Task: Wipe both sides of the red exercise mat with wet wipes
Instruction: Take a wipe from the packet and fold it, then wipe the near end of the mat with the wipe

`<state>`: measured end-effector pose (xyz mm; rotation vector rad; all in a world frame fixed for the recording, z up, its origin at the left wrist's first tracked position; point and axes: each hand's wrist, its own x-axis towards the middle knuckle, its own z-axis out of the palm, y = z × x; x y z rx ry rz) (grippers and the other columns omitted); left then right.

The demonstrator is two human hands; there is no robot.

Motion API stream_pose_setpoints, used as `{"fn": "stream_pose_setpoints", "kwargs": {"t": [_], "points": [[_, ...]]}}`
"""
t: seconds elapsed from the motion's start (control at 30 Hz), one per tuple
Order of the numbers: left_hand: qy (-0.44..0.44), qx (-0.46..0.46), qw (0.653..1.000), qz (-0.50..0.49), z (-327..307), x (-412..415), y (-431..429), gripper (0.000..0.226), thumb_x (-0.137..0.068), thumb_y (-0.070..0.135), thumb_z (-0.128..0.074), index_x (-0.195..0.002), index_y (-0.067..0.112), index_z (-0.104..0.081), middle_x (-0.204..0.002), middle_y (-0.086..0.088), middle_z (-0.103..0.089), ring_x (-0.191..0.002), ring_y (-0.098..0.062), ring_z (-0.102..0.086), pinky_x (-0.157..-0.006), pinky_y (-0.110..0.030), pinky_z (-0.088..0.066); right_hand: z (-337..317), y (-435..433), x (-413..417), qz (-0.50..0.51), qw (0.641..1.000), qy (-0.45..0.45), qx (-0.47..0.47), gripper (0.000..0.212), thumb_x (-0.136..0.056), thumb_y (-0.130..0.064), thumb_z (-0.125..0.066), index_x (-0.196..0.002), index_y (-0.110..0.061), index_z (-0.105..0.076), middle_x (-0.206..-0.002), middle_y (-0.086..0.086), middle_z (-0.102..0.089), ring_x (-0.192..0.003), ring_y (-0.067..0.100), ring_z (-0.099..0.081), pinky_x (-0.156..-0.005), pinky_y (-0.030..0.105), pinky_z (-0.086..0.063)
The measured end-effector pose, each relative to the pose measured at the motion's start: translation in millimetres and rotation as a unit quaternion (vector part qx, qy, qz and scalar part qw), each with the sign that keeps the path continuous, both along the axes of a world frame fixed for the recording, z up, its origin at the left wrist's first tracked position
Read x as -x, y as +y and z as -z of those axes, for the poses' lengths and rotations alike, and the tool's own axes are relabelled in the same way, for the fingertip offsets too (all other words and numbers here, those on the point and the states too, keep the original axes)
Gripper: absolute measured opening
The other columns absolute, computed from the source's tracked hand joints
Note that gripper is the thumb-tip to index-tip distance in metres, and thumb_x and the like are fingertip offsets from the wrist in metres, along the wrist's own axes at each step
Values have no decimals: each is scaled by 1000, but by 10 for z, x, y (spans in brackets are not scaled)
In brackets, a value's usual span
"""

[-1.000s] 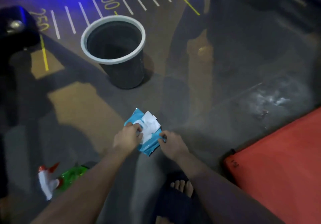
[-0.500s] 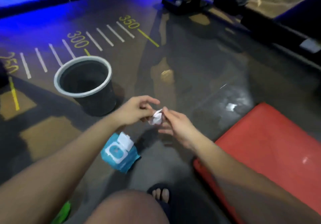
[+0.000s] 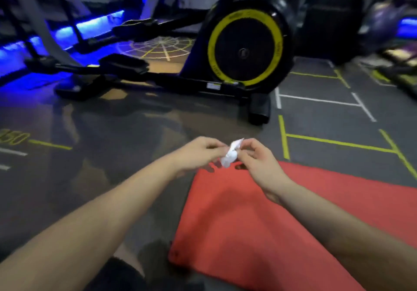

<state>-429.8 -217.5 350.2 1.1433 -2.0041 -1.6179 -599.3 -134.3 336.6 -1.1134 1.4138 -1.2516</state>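
Stage: preparation. I judge that no wiping has begun.
Left hand (image 3: pixel 198 153): my thumb and fingers pinch the left side of the wipe (image 3: pixel 231 154). I hold nothing else in it.
Right hand (image 3: pixel 259 164): my fingertips pinch the right and upper side of the same wipe, with the other fingers loosely curled.
Wipe: white and bunched, not spread out. I hold it in the air between both hands, over the far edge of the mat (image 3: pixel 248 211) and not touching it.
Mat: red. It lies flat on the floor (image 3: pixel 90 177), ahead of me and to my right, with one face up. Its near corner sits low in the view, beside my leg.
Mat condition: I see no wet streaks on the upper face. The picture is soft, so this is a judgement only. The under face is hidden.
Done: one wipe is out and in my hands.
Left to do: open the wipe, wipe the upper face, turn the mat over, and wipe the other face. Both sides count as outstanding.
Wipe pack: not in view.
Surroundings: a machine (image 3: pixel 246 40) with a yellow-ringed wheel stands on the floor beyond the mat, well apart from it.
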Motion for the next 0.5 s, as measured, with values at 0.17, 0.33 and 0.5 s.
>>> {"fn": "stream_pose_setpoints", "kwargs": {"t": [0.17,0.33,0.5], "points": [[-34,-4,995,97,233,795,460,22,-102,26,-63,-94,6,-68,-83,-8,-71,-74,-15,-69,-69,-33,-53,134,636,695,84,993,-63,-48,19,-96,-4,-57,-112,6,-59,-101,21,-73,-85,27,-70,-74,39,-56],[-35,42,998,8,446,881,677,23,-94,25,-74,-87,9,-60,-75,-10,-72,-65,-18,-70,-63,-34,-51,317,823,752,67,981,-174,-52,26,-97,-14,-50,-103,3,-69,-101,19,-72,-90,25,-64,-82,42,-50],[13,-3,994,-108,533,590,746,28,-90,18,-78,-94,10,-51,-90,-18,-75,-73,-18,-75,-59,-29,-53,518,787,638,42,998,-36,-32,29,-90,-9,-75,-117,-14,-66,-97,10,-78,-88,16,-74,-74,19,-55]]}}
